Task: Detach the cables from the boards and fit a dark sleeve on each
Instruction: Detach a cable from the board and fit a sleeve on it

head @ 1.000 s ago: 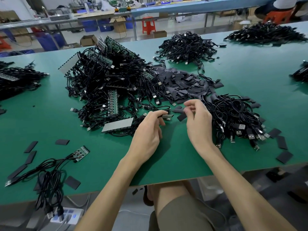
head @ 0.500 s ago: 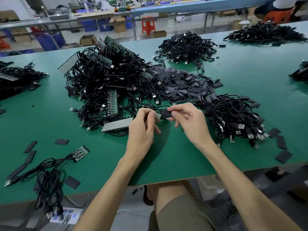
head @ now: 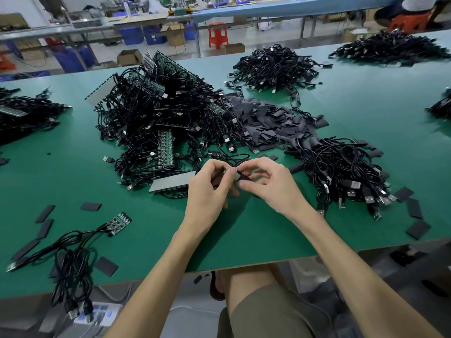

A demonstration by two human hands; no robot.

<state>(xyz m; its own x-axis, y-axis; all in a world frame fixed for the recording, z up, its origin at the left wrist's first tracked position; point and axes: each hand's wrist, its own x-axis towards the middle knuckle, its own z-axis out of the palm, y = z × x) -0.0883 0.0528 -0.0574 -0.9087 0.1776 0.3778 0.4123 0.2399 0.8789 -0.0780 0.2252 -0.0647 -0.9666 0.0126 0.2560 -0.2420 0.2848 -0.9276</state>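
The fingers (head: 249,167) of the right hand (head: 272,185) are curled and pinch a dark sleeve (head: 243,178) between thumb and forefinger. The thumb and forefinger of the left hand (head: 208,191) are clamped on the pale cable end (head: 234,173), which meets the sleeve's mouth. Both sit just above the desk (head: 244,230) at the centre of the frame. Half a second ago the sleeve was only just touching the cable end; now the two hands are pressed closer and the left thumb tip nearly touches the right fingertips. A second ago the hands were apart, and the right one was up at the scattered sleeves.

Just left of the left hand lies a grey board strip (head: 170,185), at the foot of a big tangle of cables and boards (head: 158,118) that fills the middle left. Behind the hands spreads a pile of loose sleeves (head: 268,125). Right of the right hand sits a heap of cables (head: 341,172) with plugs pointing toward the desk edge, and flat sleeves (head: 415,208) lie beside it. At the lower left a small green board (head: 118,222) with its cables attached rests among more flat sleeves (head: 44,213). Two further cable heaps (head: 273,67) lie toward the upper right. A red stool (head: 218,35) stands on the floor beyond the desk.
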